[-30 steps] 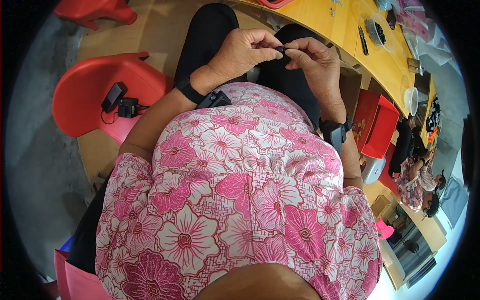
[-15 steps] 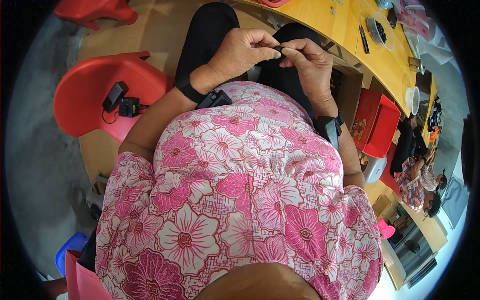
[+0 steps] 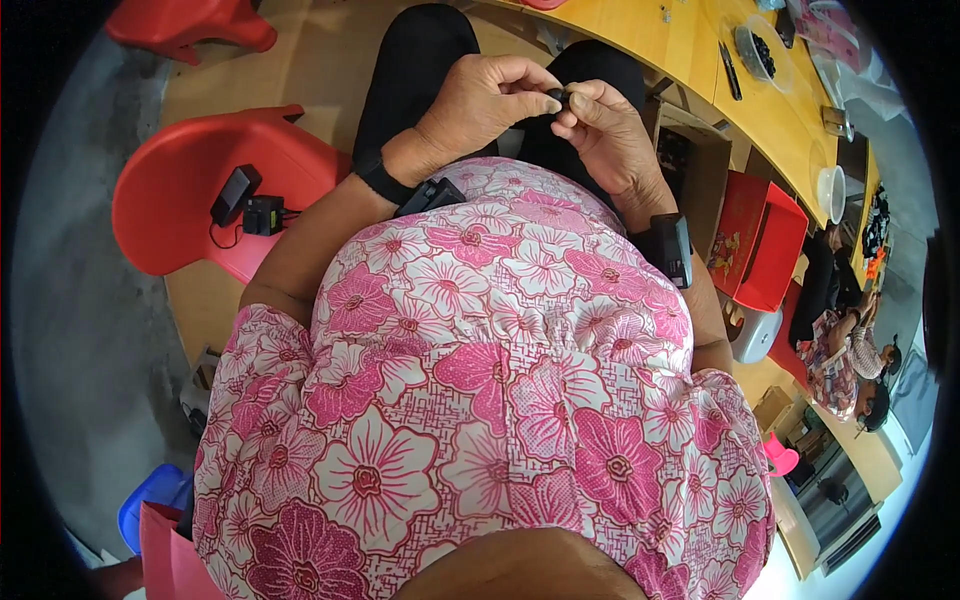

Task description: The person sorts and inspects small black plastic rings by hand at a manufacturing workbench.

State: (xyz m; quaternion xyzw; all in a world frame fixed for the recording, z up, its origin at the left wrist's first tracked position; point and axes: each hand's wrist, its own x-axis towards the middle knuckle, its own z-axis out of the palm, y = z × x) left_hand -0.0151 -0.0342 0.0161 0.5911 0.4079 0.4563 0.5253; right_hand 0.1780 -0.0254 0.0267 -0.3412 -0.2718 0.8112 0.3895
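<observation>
Above my lap, my left hand (image 3: 492, 98) and my right hand (image 3: 607, 132) meet at the fingertips. Between them is a small black part (image 3: 559, 97), mostly covered by fingers, so its kind does not show. My left thumb and forefinger pinch it from one side. On the other side, the thumb and forefinger of my right hand close on it, while the lower fingers curl beneath. Dark straps with black boxes sit on both my wrists.
A yellow table (image 3: 690, 50) curves along the far right, bearing a clear tub (image 3: 762, 52) of black parts, a black pen (image 3: 730, 70) and a white bowl (image 3: 831, 193). A red chair (image 3: 160, 200) with black devices stands left. A red box (image 3: 757, 243) lies right; people sit beyond it.
My right hand has turned slightly and its fingers have shifted, so more of the small black part shows. My left hand has hardly moved.
</observation>
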